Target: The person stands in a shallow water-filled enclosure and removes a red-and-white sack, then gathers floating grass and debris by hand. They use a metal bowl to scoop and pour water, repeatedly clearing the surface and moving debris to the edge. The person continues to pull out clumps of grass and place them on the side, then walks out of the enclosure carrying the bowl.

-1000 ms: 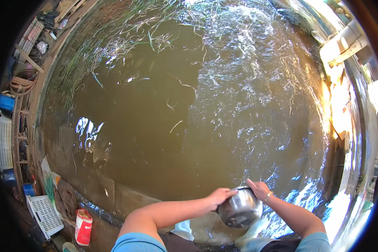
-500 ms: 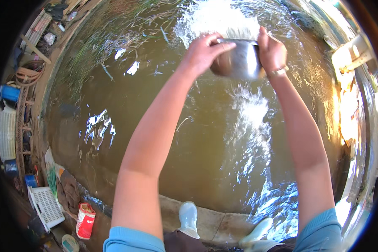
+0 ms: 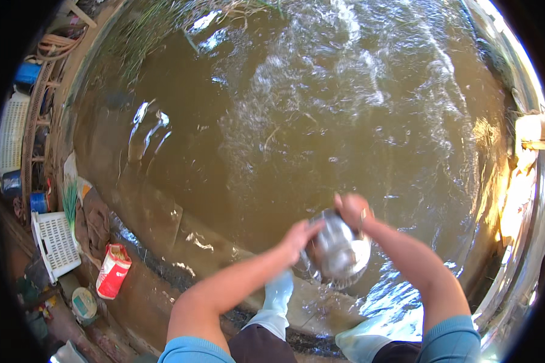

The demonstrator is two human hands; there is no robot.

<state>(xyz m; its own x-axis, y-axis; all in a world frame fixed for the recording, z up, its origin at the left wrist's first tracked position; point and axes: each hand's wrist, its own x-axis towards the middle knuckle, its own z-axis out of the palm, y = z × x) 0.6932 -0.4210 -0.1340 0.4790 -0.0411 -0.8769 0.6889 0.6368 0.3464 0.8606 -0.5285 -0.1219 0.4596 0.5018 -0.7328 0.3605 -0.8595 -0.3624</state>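
Between my two hands is a round, shiny steel pot [image 3: 338, 243], blurred by motion, low over the brown water [image 3: 224, 145] in front of my feet. My left hand [image 3: 299, 238] grips its left side. The right hand [image 3: 353, 210], with a band at the wrist, grips its far right edge. Water splashes around the pot's near side. Whether it holds water inside cannot be made out.
My pale boots [image 3: 278, 291] stand by a concrete ledge [image 3: 312, 311] at the water's edge. Long grass [image 3: 157, 30] floats at the far left. On the left bank are a white plastic basket [image 3: 57, 245], a red-and-white bag [image 3: 113, 272] and a brown cloth [image 3: 94, 218].
Both hands have brought the pot from far out over the water back toward my feet. The white splash at the far side has spread into foam and ripples.
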